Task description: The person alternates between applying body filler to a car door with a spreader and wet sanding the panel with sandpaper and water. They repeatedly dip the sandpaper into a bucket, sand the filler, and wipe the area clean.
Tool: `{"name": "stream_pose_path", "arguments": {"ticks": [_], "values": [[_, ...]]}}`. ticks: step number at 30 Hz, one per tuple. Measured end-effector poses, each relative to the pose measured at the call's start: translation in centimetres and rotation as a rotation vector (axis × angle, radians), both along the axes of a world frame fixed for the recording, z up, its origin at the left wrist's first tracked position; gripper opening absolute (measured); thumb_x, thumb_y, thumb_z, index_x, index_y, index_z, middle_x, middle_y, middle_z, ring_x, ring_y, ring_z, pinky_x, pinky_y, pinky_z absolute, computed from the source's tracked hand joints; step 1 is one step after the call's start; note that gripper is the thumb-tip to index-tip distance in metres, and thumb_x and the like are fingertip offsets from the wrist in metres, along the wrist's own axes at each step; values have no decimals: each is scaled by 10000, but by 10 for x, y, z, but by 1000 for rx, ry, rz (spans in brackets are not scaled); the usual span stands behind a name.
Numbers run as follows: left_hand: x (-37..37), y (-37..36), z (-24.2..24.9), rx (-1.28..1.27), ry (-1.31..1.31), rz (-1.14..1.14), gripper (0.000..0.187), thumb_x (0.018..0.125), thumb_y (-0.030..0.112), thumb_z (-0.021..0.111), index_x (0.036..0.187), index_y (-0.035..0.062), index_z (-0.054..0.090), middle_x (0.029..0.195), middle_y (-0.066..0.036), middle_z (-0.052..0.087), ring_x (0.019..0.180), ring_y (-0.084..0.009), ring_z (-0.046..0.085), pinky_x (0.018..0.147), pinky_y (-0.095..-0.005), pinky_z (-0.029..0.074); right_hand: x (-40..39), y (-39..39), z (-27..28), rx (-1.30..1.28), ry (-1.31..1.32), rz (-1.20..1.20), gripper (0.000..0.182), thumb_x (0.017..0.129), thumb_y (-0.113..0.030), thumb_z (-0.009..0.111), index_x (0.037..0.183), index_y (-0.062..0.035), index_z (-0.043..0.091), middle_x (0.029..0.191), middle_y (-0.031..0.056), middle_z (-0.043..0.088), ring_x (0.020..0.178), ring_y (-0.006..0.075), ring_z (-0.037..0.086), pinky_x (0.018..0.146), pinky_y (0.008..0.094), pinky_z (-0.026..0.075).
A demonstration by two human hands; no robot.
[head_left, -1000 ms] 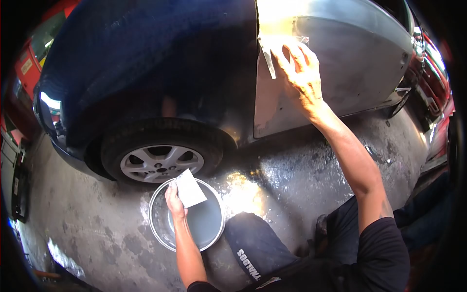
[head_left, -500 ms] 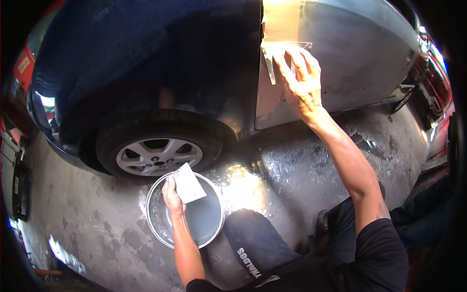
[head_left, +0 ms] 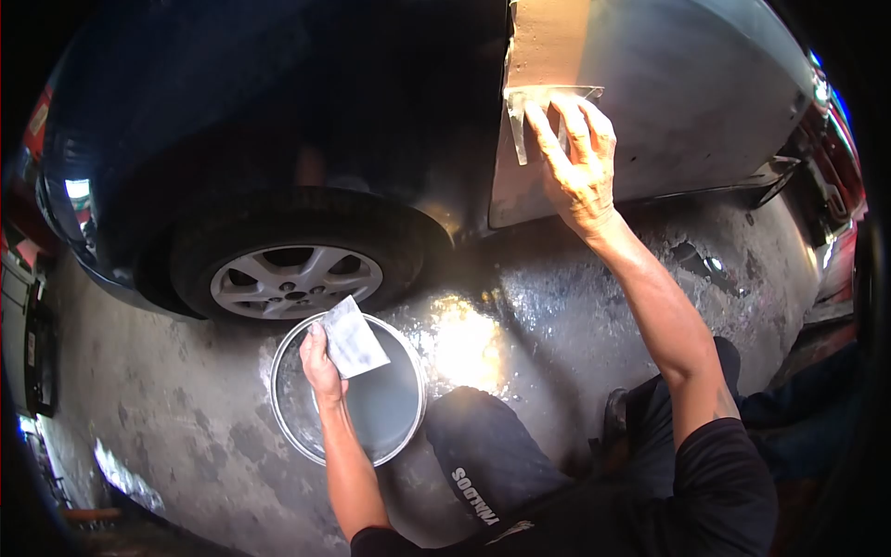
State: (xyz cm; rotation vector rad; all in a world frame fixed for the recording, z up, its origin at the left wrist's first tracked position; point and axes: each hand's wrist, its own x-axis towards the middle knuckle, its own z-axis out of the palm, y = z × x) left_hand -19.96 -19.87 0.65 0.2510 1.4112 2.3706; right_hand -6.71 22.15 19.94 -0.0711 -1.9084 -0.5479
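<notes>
Against the front edge of a grey car door (head_left: 677, 111), my right hand (head_left: 585, 176) grips a thin, smeared filler spreader (head_left: 518, 130) with bent fingers. Its straight upper edge lies across the lower end of a tan filler strip (head_left: 548, 42), which has small pits and a ragged left side. My left hand (head_left: 322, 364) pinches a square, whitish-grey flat plate (head_left: 355, 342) by its left side, thumb on top. The plate hangs tilted over a round bucket (head_left: 422, 390) with greyish contents; the fingers under it are hidden.
The dark fender (head_left: 371, 111) and a tyre with a silver wheel (head_left: 297, 283) stand just beyond the bucket. My bent knee (head_left: 483, 432) is right of the bucket. Bright light falls on the stained concrete floor (head_left: 213, 399). Red objects (head_left: 840, 186) show at the far right.
The view has shifted slightly. The spreader sits a little lower on the strip, with more tan filler showing above it. Both hands keep their holds.
</notes>
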Motion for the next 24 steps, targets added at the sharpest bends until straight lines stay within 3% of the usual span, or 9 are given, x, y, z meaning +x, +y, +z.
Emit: {"name": "stream_pose_path", "arguments": {"ticks": [6, 8, 10, 24], "values": [[1, 1, 4, -14, -9, 4, 364, 1117, 305, 534, 1144, -26, 683, 1073, -107, 750, 937, -179, 735, 869, -316, 576, 0, 1, -21, -28, -17, 10, 619, 712, 46, 738, 1305, -129, 738, 1379, 105, 613, 1260, 334, 566, 1059, 456, 491], [1, 2, 2, -22, -12, 8, 358, 1117, 302, 532, 1136, -23, 683, 1069, -104, 748, 941, -177, 732, 878, -316, 573, 0, 1, -30, -45, -21, 12, 547, 789, -42, 700, 1323, -159, 725, 1382, 119, 614, 1271, 333, 556, 1060, 501, 468], [1, 1, 0, -7, 16, 37, 379, 1122, 290, 518, 1185, -47, 679, 1077, -125, 754, 940, -192, 737, 884, -317, 577, 1, 2, -37, -44, -34, 2, 543, 789, -48, 700, 1320, -158, 725, 1381, 119, 613, 1269, 333, 555, 1060, 502, 467], [1, -1, -1, -46, 23, 35, 377, 1127, 283, 505, 1155, -42, 694, 1053, -121, 757, 919, -189, 739, 857, -319, 581, 3, -2, -84, -97, -68, 8, 533, 774, -41, 692, 1294, -147, 739, 1382, 119, 598, 1269, 338, 540, 1063, 514, 459]]}}
